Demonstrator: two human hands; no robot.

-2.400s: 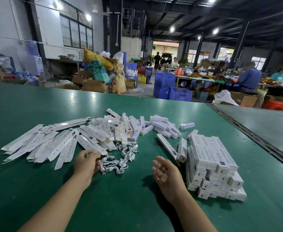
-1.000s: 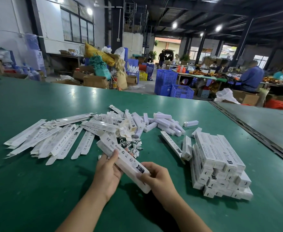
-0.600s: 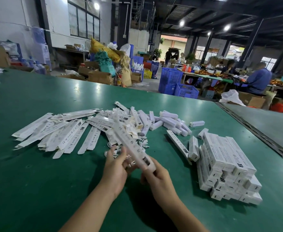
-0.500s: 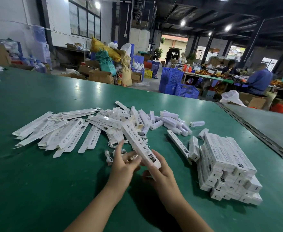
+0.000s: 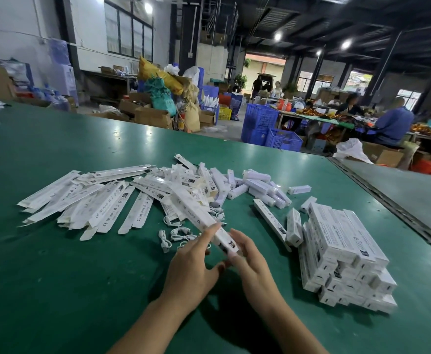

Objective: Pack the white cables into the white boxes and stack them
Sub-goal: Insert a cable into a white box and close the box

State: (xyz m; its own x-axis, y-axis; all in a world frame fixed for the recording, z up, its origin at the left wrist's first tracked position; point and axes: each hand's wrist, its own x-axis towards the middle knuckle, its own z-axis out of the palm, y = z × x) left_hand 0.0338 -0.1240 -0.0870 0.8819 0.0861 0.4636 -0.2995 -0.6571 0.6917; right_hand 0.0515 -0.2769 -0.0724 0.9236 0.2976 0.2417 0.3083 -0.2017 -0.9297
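Both hands hold one long white box (image 5: 200, 217) above the green table (image 5: 56, 277), its near end between them and its far end pointing away to the left. My left hand (image 5: 194, 261) pinches the box's near end from the left, and my right hand (image 5: 247, 261) grips that end from the right. Small coiled white cables (image 5: 176, 235) lie on the table just beyond my left hand. Flat unfolded white boxes (image 5: 99, 203) are spread out to the left. A stack of filled white boxes (image 5: 344, 254) stands on the right.
Short white pieces (image 5: 257, 185) lie in a loose heap behind the cables. Two more long boxes (image 5: 270, 221) lie beside the stack. A dark seam (image 5: 393, 208) separates this table from a second one on the right. Crates, cartons and seated people fill the hall behind.
My left hand left the cables and picked up a long white box, and my right hand joined it. The box has turned from lying across both hands to pointing away from me.
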